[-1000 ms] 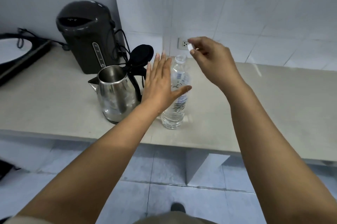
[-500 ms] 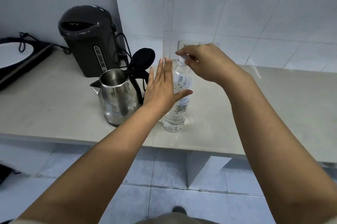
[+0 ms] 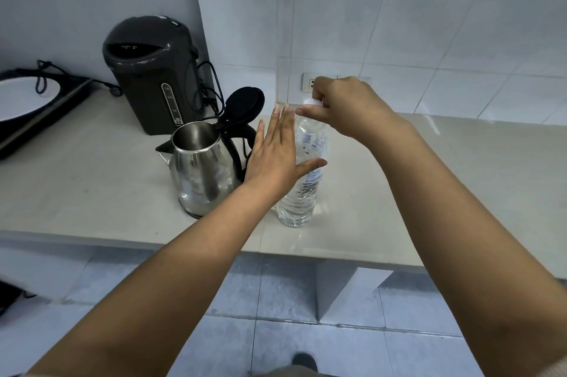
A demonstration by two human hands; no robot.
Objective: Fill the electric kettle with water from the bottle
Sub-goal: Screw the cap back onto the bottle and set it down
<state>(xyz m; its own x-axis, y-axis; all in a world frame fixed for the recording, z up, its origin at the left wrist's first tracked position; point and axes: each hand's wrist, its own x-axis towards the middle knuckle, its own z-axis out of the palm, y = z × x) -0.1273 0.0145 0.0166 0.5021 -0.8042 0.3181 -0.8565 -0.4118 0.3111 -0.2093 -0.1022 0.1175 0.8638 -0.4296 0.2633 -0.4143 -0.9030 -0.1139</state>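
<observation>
One bottle [image 3: 302, 195], right hand [image 3: 346, 109] pinching cap [image 3: 313, 102] — left hand [image 3: 276, 158] flat alongside

One shiny steel electric kettle [image 3: 202, 174], one clear plastic water bottle [image 3: 302, 198], one white cap [image 3: 313, 102], one dark grey thermo pot [image 3: 150, 75].

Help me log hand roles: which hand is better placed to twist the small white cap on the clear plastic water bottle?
Right, probably. The right hand pinches the small white cap atop the clear plastic water bottle; the left hand lies flat, fingers straight, against its side, suited to steadying.
</observation>
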